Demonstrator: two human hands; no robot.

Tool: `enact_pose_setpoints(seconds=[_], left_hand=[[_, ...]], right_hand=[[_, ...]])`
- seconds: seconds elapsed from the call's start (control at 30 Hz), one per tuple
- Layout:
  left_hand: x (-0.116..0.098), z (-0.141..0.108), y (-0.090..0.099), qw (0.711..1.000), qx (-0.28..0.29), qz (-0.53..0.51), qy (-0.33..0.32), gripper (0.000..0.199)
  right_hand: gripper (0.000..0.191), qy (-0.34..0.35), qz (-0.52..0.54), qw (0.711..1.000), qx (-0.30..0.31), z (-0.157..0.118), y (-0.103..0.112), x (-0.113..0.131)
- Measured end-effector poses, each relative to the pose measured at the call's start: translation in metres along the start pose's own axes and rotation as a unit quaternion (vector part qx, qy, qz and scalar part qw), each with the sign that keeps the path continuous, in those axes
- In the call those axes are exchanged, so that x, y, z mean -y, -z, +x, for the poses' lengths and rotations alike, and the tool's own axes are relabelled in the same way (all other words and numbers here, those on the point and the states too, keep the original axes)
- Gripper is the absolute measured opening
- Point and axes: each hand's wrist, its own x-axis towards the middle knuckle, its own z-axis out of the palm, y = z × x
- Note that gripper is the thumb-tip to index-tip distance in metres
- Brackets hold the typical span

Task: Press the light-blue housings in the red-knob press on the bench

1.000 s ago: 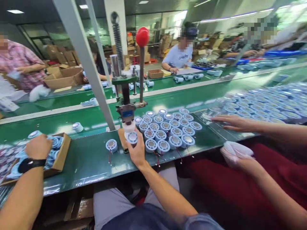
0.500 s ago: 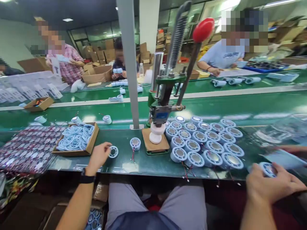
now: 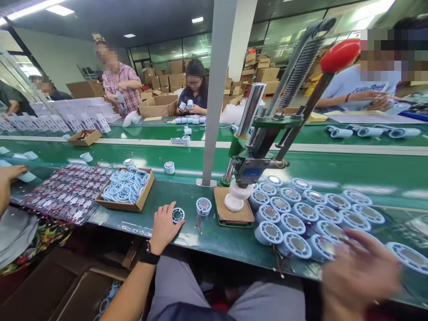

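My left hand (image 3: 165, 228) rests on the bench with thumb and fingers around the edge of a light-blue slotted ring (image 3: 178, 216). To the right of that ring stands a round light-blue housing (image 3: 203, 206) with a silver disc on top and red wires hanging out. My right hand (image 3: 363, 269) is smeared by motion above the near right housings, its fingers apart and nothing visible in them. Under it and behind it several similar housings (image 3: 296, 245) stand in rows. A housing (image 3: 409, 257) stands just right of this hand.
A hand press (image 3: 252, 167) with a red-knobbed lever and white pads stands mid-bench. A cardboard tray (image 3: 142, 201) holds light-blue rings. Left of it lie wired discs (image 3: 67, 191). A neighbour's hand (image 3: 10, 178) is at far left. Co-workers sit and stand across the green conveyor (image 3: 160, 154).
My right hand has let go of a light-blue housing and moved left over the rows. My left hand has turned palm-down over the ring. The view has swung left.
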Motion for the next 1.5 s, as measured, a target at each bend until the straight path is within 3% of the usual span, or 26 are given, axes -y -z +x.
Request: enact_pose_setpoints(seconds=[0.1, 0.17, 0.23, 0.37, 0.47, 0.53, 0.67, 0.77, 0.87, 1.13, 1.27, 1.4, 1.5], left_hand=[[0.001, -0.001, -0.002, 0.998, 0.032, -0.036, -0.029, 0.084], [0.003, 0.000, -0.005, 0.999, 0.022, -0.036, -0.028, 0.085], [0.003, 0.002, -0.010, 1.000, -0.006, -0.019, -0.018, 0.078], [0.006, 0.011, -0.015, 0.999, -0.038, -0.004, -0.015, 0.059], [0.008, 0.017, -0.010, 0.998, -0.047, -0.049, -0.010, 0.050], [0.002, 0.016, -0.006, 0.992, -0.049, -0.112, 0.014, 0.055], [-0.037, -0.002, -0.006, 0.973, -0.029, -0.230, -0.001, 0.081], [-0.070, -0.014, -0.012, 0.969, -0.020, -0.244, -0.040, 0.091], [-0.087, -0.014, -0.017, 0.972, -0.025, -0.233, -0.033, 0.093], [-0.088, -0.005, -0.009, 0.970, 0.002, -0.242, -0.002, 0.093], [-0.088, -0.009, -0.018, 0.963, -0.010, -0.270, 0.006, 0.089], [-0.085, -0.014, -0.034, 0.958, -0.002, -0.287, -0.001, 0.065], [-0.082, -0.013, -0.037, 0.950, 0.021, -0.311, -0.013, 0.050]], right_hand=[[0.035, 0.044, 0.019, 0.992, 0.119, -0.040, -0.068, 0.035], [0.038, 0.052, 0.038, 0.973, 0.220, -0.058, -0.114, 0.052], [0.047, 0.016, 0.039, 0.958, 0.285, -0.071, -0.153, 0.060], [0.056, -0.068, 0.032, 0.937, 0.342, -0.086, -0.197, 0.059], [0.057, -0.082, 0.038, 0.934, 0.346, -0.093, -0.197, 0.054], [0.062, -0.085, 0.043, 0.931, 0.352, -0.097, -0.186, 0.053], [0.075, -0.115, 0.092, 0.913, 0.379, -0.106, -0.161, 0.052], [0.080, -0.155, 0.149, 0.899, 0.382, -0.109, -0.153, 0.053], [0.081, -0.171, 0.159, 0.900, 0.367, -0.109, -0.153, 0.053], [0.081, -0.175, 0.163, 0.902, 0.359, -0.107, -0.153, 0.056], [0.081, -0.167, 0.157, 0.901, 0.368, -0.109, -0.154, 0.055], [0.067, -0.117, 0.106, 0.909, 0.385, -0.114, -0.157, 0.048], [0.062, -0.088, 0.097, 0.903, 0.409, -0.100, -0.145, 0.048]])
